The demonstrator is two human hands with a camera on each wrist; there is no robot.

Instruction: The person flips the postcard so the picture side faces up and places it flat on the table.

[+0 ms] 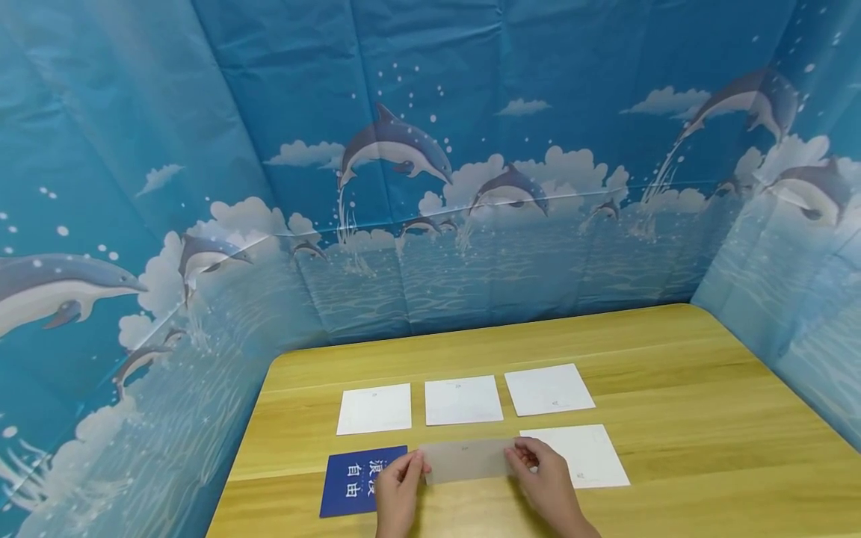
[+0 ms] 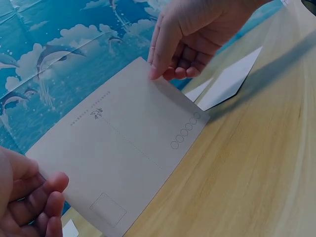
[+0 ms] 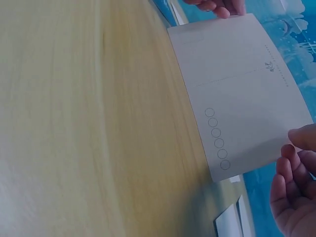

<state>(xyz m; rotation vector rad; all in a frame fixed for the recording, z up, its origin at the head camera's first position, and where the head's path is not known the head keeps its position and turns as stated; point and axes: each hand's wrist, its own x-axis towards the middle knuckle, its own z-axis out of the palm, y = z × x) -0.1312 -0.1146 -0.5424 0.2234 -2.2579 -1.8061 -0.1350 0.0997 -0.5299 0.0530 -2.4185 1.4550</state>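
A white postcard is held up above the table, tilted, between both hands. My left hand pinches its left edge between thumb and fingers, and my right hand pinches its right edge. In the left wrist view the postcard shows a stamp box, a dotted line, a small printed figure and a column of circles. Behind the left hand lies a blue card with white characters, partly covered by that hand. Beyond the right hand is a white card, its left part hidden.
On the wooden table, a back row holds a left white card, a middle white card and a right white card. A blue dolphin-print curtain hangs around the table's back and sides.
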